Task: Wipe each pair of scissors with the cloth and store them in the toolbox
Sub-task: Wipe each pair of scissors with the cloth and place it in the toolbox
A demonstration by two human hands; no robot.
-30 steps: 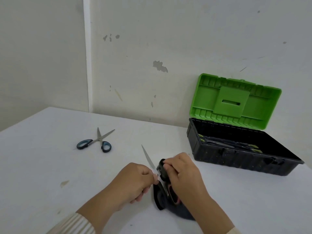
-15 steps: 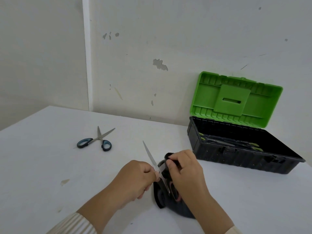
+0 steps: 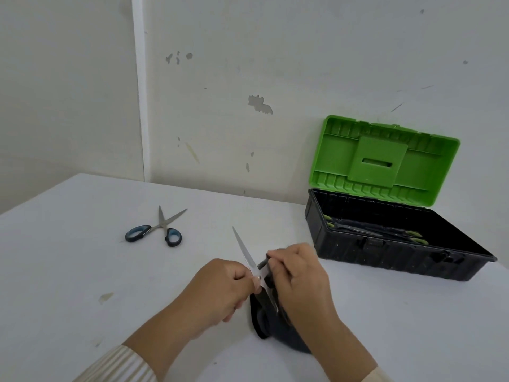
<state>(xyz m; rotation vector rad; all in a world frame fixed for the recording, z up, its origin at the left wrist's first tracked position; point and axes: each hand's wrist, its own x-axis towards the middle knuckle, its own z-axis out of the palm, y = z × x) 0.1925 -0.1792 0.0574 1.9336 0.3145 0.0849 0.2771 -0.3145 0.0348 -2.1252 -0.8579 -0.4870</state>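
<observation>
White-painted walls [image 3: 275,51] meet in a corner at the upper left of the frame, where a pale vertical strip [image 3: 139,106] runs down to the desk [image 3: 68,271]. The paint is scuffed, with a grey chipped patch [image 3: 260,104] near the middle of the frame and small flecks around it. The desk top is plain white with a faint yellowish stain [image 3: 106,297] at lower left.

At bottom centre the left hand [image 3: 220,290], fingers curled, pinches the held scissors [image 3: 245,252] near the pivot, with one bare blade pointing up and to the left. The right hand [image 3: 297,274] grasps a fold of the dark cloth [image 3: 278,332] against the same pair; the rest of the cloth is bunched on the desk beneath both hands. The handles of this pair are hidden. A cream striped sleeve [image 3: 118,365] shows at the bottom edge.

Blue-handled scissors [image 3: 158,230] lie open on the desk at centre left, well apart from the hands. At right the toolbox [image 3: 385,255] stands against the wall, its black base uncovered and its green lid [image 3: 385,161] tipped back upright. Green-handled scissors [image 3: 371,230] lie inside the base
</observation>
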